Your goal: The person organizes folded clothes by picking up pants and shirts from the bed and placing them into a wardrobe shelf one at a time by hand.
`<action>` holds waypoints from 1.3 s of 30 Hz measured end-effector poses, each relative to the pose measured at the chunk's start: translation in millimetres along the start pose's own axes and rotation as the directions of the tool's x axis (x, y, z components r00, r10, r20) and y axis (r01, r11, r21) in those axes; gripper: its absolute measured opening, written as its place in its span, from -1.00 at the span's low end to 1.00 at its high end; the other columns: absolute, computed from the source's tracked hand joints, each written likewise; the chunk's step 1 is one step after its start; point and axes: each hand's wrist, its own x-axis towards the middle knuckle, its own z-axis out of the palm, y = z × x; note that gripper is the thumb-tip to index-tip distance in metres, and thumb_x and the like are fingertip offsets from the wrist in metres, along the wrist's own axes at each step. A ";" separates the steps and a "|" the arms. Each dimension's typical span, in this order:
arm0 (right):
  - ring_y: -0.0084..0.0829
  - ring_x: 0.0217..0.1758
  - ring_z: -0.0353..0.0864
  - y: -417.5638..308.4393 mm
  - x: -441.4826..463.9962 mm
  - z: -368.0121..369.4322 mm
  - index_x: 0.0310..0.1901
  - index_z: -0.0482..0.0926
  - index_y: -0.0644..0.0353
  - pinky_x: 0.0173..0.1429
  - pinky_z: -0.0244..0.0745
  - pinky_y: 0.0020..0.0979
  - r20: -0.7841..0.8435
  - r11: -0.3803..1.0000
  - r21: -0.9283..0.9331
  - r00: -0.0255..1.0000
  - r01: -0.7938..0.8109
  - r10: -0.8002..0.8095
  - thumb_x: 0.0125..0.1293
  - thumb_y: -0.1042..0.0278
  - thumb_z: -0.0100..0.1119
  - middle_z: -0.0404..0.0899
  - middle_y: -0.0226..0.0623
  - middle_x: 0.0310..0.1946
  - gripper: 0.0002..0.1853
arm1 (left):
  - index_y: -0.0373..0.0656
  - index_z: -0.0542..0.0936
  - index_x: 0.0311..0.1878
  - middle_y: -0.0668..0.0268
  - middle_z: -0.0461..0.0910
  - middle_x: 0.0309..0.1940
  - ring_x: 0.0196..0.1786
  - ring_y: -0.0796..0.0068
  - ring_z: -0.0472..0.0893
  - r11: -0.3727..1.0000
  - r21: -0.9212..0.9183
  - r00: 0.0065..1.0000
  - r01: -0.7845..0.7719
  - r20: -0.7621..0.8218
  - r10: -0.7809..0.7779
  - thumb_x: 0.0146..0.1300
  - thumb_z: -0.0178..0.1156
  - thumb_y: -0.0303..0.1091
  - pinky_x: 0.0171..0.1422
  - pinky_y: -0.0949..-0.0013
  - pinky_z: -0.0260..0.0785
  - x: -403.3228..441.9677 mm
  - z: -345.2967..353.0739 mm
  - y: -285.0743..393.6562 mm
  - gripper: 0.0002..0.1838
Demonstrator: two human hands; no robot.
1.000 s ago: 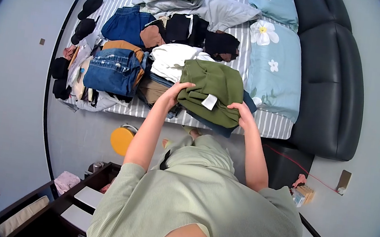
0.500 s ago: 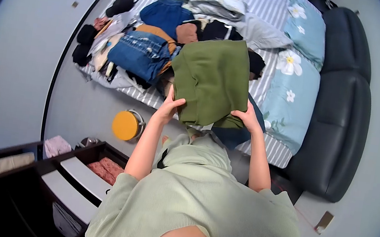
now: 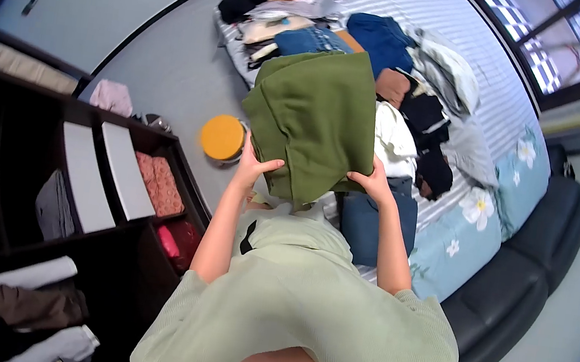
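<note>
A folded olive-green garment (image 3: pixel 317 115) is held up in front of my body by both hands; its exact kind does not show. My left hand (image 3: pixel 257 166) grips its lower left edge, thumb on top and fingers underneath. At the lower right edge, my right hand (image 3: pixel 372 182) pinches the cloth in the same way. Beyond it on the bed lie blue jeans (image 3: pixel 316 40), dark blue folded clothing (image 3: pixel 382 39) and a white garment (image 3: pixel 392 139). A folded slate-blue garment (image 3: pixel 379 226) lies on the bed's near edge, under my right forearm.
Left of me stands a dark wardrobe with white drawer fronts (image 3: pixel 126 170) and folded clothes (image 3: pixel 159 184). A yellow-topped stool (image 3: pixel 222 138) is on the floor between it and the striped bed (image 3: pixel 501 77). Flowered pillows (image 3: pixel 459 229) lie by the black headboard (image 3: pixel 515 306).
My view and body have turned left toward the wardrobe, so more of its shelves show. The olive-green garment has stayed in both hands, and the bed has shifted rightward in view.
</note>
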 end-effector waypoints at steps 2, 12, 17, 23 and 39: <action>-0.49 0.07 0.39 -8.7 15.6 15.8 0.21 0.29 0.31 0.20 0.26 -0.47 0.061 1.000 0.026 0.998 0.012 -0.014 -0.12 0.54 0.25 0.46 -0.30 0.03 -0.26 | -0.16 0.06 0.33 0.26 0.32 0.17 0.21 0.39 0.35 0.998 0.003 0.995 -0.062 -0.074 0.062 -0.21 0.40 -0.58 0.31 0.31 0.17 -12.2 -11.5 7.7 -0.01; -0.47 0.14 0.36 -39.2 86.3 103.0 0.27 0.22 0.28 0.22 0.25 -0.47 0.359 1.000 0.011 0.933 0.022 -0.025 -0.11 0.63 0.18 0.42 -0.28 0.09 -0.22 | -0.15 0.02 0.34 0.24 0.30 0.18 0.22 0.35 0.33 0.983 -0.010 0.902 -0.182 -0.399 0.163 -0.17 0.32 -0.64 0.32 0.31 0.15 -58.0 -72.2 32.8 -0.03; -0.47 0.09 0.38 -47.2 109.5 156.2 0.19 0.31 0.30 0.20 0.25 -0.48 0.438 0.999 -0.014 0.898 0.052 -0.040 -0.14 0.61 0.17 0.44 -0.30 0.03 -0.30 | -0.14 0.02 0.36 0.23 0.27 0.20 0.25 0.36 0.30 0.975 -0.043 0.854 -0.216 -0.493 0.167 -0.17 0.32 -0.66 0.34 0.31 0.14 -79.6 -113.6 36.0 -0.01; -0.47 0.08 0.37 -57.6 134.9 234.3 0.16 0.33 0.31 0.20 0.24 -0.48 0.548 0.995 -0.052 0.835 0.082 -0.040 -0.16 0.60 0.17 0.45 -0.28 0.01 -0.31 | -0.16 0.05 0.34 0.24 0.27 0.20 0.25 0.37 0.30 0.963 -0.075 0.802 -0.257 -0.572 0.170 -0.18 0.32 -0.66 0.35 0.33 0.11 -108.6 -179.1 44.6 -0.04; -0.51 0.01 0.41 -76.0 169.7 432.0 0.16 0.34 0.28 0.13 0.31 -0.48 0.789 0.998 -0.066 0.612 0.011 0.045 -0.13 0.63 0.15 0.48 -0.33 -0.09 -0.34 | -0.14 0.01 0.37 0.25 0.27 0.20 0.26 0.36 0.29 0.922 -0.036 0.569 -0.386 -0.796 0.207 -0.19 0.28 -0.68 0.35 0.32 0.12 -199.9 -295.7 80.0 -0.01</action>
